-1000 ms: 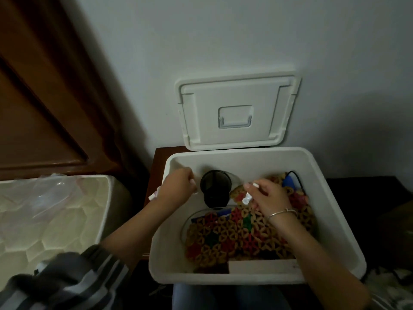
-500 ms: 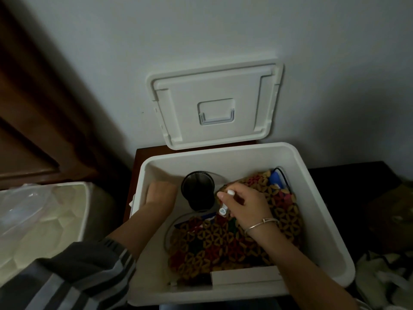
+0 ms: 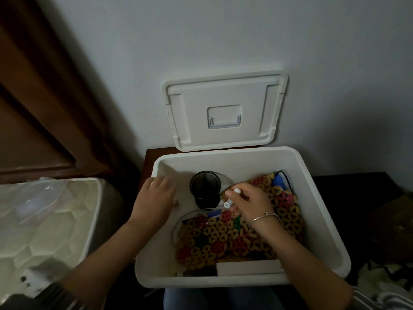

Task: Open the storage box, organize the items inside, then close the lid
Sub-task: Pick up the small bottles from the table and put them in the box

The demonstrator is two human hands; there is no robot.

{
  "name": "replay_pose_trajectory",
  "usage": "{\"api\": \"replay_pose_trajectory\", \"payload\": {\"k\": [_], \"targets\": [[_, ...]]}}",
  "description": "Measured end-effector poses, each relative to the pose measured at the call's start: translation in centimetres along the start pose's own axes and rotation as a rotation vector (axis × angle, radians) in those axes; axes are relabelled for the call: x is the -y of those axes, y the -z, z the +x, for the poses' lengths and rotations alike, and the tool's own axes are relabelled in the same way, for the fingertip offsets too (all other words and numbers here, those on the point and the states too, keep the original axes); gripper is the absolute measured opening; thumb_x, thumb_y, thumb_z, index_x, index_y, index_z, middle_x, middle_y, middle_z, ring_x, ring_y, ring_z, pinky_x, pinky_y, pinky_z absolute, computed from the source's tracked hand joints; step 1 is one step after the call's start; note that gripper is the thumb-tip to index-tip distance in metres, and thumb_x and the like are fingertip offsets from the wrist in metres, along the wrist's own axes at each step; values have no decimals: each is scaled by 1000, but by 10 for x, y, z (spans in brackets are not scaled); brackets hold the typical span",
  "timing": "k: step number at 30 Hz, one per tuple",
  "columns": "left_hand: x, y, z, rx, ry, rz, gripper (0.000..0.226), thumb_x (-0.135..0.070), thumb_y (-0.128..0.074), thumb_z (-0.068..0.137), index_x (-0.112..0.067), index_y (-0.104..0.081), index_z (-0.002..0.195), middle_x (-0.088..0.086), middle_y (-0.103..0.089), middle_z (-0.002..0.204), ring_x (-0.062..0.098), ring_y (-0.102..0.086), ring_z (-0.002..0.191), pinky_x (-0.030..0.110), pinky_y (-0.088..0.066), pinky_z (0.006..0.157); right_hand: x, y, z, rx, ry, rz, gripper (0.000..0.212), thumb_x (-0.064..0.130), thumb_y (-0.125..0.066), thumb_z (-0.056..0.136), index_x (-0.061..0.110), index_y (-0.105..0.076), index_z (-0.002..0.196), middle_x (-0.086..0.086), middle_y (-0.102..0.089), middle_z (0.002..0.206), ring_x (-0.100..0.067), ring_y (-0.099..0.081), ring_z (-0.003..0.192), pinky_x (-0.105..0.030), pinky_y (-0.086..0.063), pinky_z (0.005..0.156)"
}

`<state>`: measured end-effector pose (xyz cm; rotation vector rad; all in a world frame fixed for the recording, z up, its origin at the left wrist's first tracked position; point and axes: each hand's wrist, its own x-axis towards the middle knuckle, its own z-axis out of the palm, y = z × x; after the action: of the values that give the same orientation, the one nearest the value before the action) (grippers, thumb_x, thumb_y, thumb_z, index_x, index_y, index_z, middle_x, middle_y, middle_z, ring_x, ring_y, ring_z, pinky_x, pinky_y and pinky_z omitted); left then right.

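The white storage box (image 3: 324,209) stands open, and its lid (image 3: 225,113) leans upright against the wall behind it. Inside are a black mesh cup (image 3: 205,186), a multicoloured wooden bead mat (image 3: 234,238), a blue item with a black cable (image 3: 278,181) and a white card (image 3: 248,267). My right hand (image 3: 250,204) hovers over the mat just right of the cup, pinching a small white bottle (image 3: 227,204). My left hand (image 3: 154,200) is inside the box by the left wall, palm down, fingers spread, with nothing seen in it.
A quilted mattress (image 3: 44,220) with clear plastic lies to the left. A brown wooden door (image 3: 33,108) is behind it. The box rests on a dark wooden surface (image 3: 149,157). Dark clutter sits at the right edge.
My left hand, raised near the cup and holding something white a second ago, has dropped to the box's left wall with nothing visible in it. My right hand keeps the bottle beside the cup.
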<state>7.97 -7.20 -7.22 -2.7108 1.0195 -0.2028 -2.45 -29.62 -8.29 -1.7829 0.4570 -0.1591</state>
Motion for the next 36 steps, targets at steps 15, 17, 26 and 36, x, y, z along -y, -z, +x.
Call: {"api": "replay_pose_trajectory", "payload": {"k": [15,17,26,36], "targets": [[12,2,-62,-153,456,-1284,26,-36,-39,102,-54,-50,118,-14,-63,112,-6,-57,100,25,-50,83,51,-127,63,302,232,-767,10,17,-63,83,13,-62,92,-4,-66,93,-20,-58,86,-27,-43,74],[13,0,-61,-140,460,-1297,26,-37,-38,102,-45,-54,121,-11,-61,112,-11,-54,97,22,-46,80,46,-136,74,324,254,-901,10,16,-58,85,11,-64,92,-7,-67,96,-24,-60,92,-32,-48,81],[15,-6,-63,-192,461,-1348,30,-31,-39,103,-34,-59,125,-9,-63,100,1,-58,94,38,-53,82,27,-161,94,408,362,-1298,18,20,-55,89,18,-65,103,-9,-69,103,-29,-64,97,-38,-53,82],[15,-12,-60,-191,482,-1336,37,-28,-39,103,-30,-52,138,-12,-63,112,-1,-54,106,33,-48,93,18,-172,103,417,367,-1406,18,14,-52,91,18,-65,103,-8,-69,102,-29,-64,97,-39,-52,81]]}}
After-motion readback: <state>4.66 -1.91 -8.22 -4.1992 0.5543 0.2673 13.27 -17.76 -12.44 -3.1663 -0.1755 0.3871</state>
